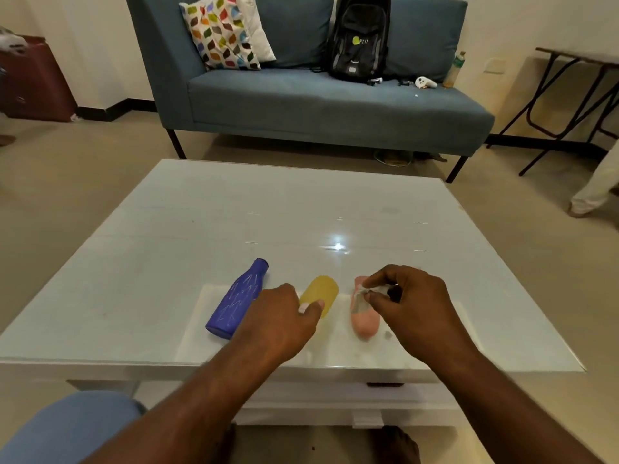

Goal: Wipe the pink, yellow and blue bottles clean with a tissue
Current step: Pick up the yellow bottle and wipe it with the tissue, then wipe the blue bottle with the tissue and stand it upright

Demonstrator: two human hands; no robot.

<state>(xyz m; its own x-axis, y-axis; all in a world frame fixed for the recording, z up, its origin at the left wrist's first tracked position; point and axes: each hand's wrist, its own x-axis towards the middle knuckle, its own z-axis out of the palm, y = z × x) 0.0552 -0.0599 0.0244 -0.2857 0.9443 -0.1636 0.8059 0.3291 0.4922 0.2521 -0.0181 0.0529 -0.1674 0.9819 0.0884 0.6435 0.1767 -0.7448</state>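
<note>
Broadly, a blue sofa fills the upper centre of the frame, with a patterned cushion and a black backpack on it. Below it, taking the middle of the frame, a white glossy table. Near its lower edge lies a pale mat or sheet, and on it three bottles on their sides in a row: blue bottle left of centre, neck pointing up-frame; yellow bottle at centre, partly hidden; pink bottle right of centre. Left hand lies over the gap between blue and yellow, fingers curled loosely, thumb tip touching or just beside the yellow bottle; cannot tell whether it grips anything. Right hand sits over the upper end of the pink bottle, thumb and fingertips pinching a small crumpled tissue that lies against that bottle. Judgement: step in hand is the pink bottle, tissue at its upper end and wiping apparently under way; nothing shows the yellow and blue as yet wiped. Next move likely calls for drawing the tissue down the pink body toward its base, turning the bottle to reach the underside, the left hand steadying so it does not roll into the yellow.
</note>
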